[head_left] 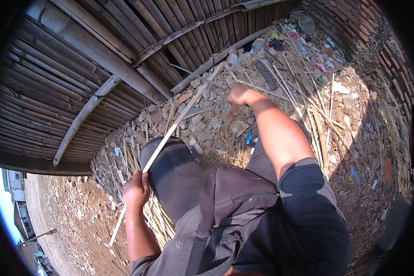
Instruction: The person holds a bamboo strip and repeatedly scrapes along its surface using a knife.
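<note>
Strip (175, 125) appears part-worked: my left hand (135, 191) grips it, my right hand (238, 93) a blade (188, 72) across it; strips (157, 215) beside it look done.

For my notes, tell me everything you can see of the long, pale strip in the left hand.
The long, narrow, pale tan strip looks like split bamboo or wood, nearly straight. The left hand grips it, and a shorter length seems to continue below the fist. It slants up and rightward in front of the dark-trousered left leg. Near its far end, a thin, metal-looking blade crosses it; contact there is unclear.
</note>
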{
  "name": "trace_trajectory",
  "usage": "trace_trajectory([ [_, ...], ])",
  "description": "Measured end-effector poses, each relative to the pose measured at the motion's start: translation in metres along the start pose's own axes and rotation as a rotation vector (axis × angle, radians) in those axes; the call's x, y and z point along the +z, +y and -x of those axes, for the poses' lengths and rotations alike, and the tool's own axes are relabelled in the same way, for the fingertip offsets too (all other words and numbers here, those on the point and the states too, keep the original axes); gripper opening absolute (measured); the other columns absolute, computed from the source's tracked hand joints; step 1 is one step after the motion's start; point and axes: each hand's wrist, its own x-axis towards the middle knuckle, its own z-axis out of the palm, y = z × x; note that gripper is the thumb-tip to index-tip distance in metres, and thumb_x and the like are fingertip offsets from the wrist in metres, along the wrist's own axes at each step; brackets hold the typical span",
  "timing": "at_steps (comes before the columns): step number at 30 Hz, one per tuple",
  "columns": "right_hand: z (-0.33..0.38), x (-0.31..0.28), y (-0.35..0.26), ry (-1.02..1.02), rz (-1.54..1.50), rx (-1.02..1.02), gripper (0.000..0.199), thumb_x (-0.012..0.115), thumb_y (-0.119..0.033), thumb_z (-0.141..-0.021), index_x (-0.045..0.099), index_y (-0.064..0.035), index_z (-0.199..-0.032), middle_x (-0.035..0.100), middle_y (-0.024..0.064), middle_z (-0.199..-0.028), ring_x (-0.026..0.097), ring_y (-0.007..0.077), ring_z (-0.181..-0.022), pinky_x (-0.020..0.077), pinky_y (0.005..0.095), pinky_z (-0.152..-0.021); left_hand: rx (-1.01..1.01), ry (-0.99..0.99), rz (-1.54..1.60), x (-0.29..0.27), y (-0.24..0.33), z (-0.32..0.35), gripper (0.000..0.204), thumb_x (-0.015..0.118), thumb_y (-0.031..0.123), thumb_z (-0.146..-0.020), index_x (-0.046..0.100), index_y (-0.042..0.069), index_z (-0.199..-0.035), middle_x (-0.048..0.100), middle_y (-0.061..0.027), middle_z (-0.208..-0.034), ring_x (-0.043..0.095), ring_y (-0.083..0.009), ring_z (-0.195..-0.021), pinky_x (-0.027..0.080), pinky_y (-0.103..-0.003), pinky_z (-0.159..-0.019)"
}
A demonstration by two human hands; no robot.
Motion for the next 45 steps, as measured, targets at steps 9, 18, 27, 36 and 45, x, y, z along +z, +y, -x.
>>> trace_trajectory([
  [9,0.073,-0.002,-0.102,-0.018,0.013,-0.249,0.04,0.06,-0.01,-0.079,0.07,-0.0057,-0.118,0.071,0.0199,-0.114,0.068,0.0349,-0.109,0.055,0.0434,-0.093,0.036,-0.036,0.083,-0.008,-0.01,0.003,0.027,0.054,0.032,-0.103,0.057,0.008,-0.091,0.064,-0.022,-0.069,0.063,-0.0458,-0.066,0.048,-0.056,-0.059],
  [18,0.004,0.008,0.008,0.228,-0.195,0.07,0.045,0.063,-0.02,-0.082,0.066,-0.0034,-0.123,0.067,0.0236,-0.123,0.065,0.0383,-0.113,0.0521,0.0418,-0.098,0.024,-0.127,0.023,-0.019,-0.003,-0.011,0.033,0.052,0.039,-0.102,0.058,0.008,-0.09,0.065,-0.0214,-0.069,0.064,-0.0466,-0.07,0.049,-0.056,-0.062],
  [27,0.063,-0.014,-0.07,0.124,-0.093,-0.233,0.041,0.064,-0.015,-0.08,0.067,-0.0073,-0.119,0.071,0.0218,-0.105,0.068,0.0366,-0.105,0.0543,0.0437,-0.094,0.003,-0.035,0.154,0.001,-0.021,0.006,0.029,0.054,0.033,-0.103,0.057,0.007,-0.092,0.062,-0.0221,-0.067,0.062,-0.0474,-0.065,0.047,-0.056,-0.059],
  [36,0.036,0.023,-0.054,0.239,-0.349,-0.076,0.056,0.064,-0.015,-0.081,0.06,-0.0073,-0.136,0.066,0.0259,-0.122,0.063,0.0387,-0.117,0.0489,0.0436,-0.103,-0.023,-0.104,0.097,-0.014,-0.012,0.004,0.029,0.056,0.034,-0.102,0.057,0.007,-0.09,0.063,-0.0218,-0.07,0.063,-0.0467,-0.069,0.048,-0.055,-0.061],
  [45,0.003,0.003,-0.013,0.305,-0.274,0.031,0.039,0.064,-0.017,-0.08,0.07,-0.0085,-0.118,0.069,0.0211,-0.118,0.066,0.0379,-0.112,0.0521,0.0438,-0.097,-0.026,-0.019,0.129,-0.005,-0.021,0.023,0.027,0.054,0.029,-0.103,0.058,0.005,-0.09,0.062,-0.0231,-0.066,0.063,-0.0466,-0.064,0.047,-0.054,-0.057],
])
